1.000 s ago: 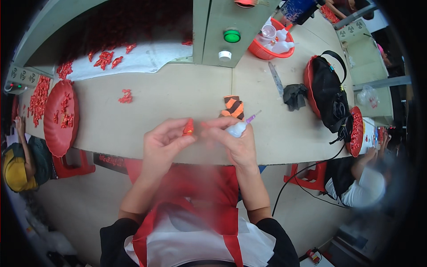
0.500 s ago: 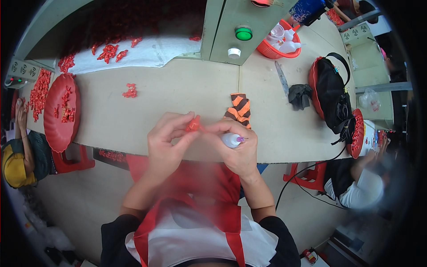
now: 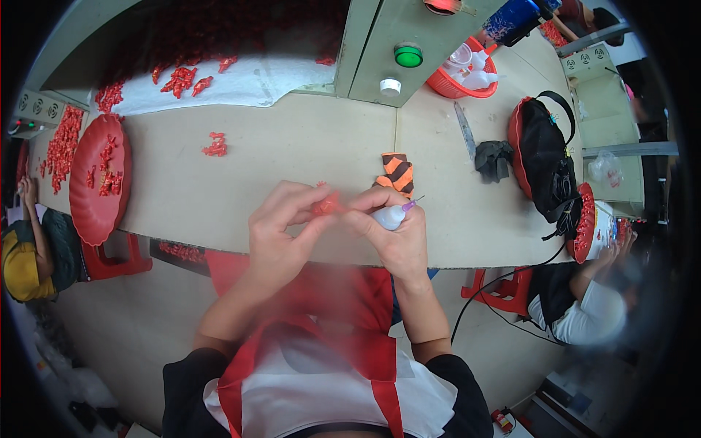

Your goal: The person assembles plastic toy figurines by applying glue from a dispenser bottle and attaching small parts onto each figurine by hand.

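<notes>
While the left hand [image 3: 279, 223] pinches a blurred piece [image 3: 326, 204], the right [image 3: 400, 244] clasps a bottle [image 3: 390, 217].

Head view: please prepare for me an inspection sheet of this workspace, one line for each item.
Surface: pale tabletop, a seam running across it.
Job's things: red piece, blurred; white bottle with purple tip.
Clutter: striped orange-and-brown item, blade-like tool, crumpled dark item, black bag, red basket containing white bottles.
Grips: left hand pinches the red piece; right hand holds the bottle, fingertips close to the piece, contact unclear.
Cables: black cable hanging below the table's right part.
Surroundings: cabinet panel with green button; other people at both sides.
</notes>
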### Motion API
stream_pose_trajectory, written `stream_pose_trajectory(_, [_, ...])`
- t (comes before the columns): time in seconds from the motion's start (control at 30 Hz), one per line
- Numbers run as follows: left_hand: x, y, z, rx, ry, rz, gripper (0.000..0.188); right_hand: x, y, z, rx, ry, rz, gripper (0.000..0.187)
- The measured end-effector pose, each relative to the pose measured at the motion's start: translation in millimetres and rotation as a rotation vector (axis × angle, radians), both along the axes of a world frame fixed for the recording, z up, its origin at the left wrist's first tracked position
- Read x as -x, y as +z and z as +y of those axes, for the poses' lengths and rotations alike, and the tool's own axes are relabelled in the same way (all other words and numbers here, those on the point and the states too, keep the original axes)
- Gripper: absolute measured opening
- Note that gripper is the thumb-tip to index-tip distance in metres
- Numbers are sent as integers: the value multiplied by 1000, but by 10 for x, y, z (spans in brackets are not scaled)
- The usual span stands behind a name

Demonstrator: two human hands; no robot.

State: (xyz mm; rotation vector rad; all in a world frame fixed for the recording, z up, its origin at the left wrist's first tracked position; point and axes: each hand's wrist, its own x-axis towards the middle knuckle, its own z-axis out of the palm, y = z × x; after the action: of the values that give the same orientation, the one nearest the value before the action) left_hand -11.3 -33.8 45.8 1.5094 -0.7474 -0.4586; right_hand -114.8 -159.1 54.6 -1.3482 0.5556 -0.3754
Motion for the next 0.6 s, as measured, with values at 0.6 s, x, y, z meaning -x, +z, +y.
stream_pose_trajectory(0.6, [-36,38,52,38,-138,286,38,-24,-179,-194,-350,225,2,26])
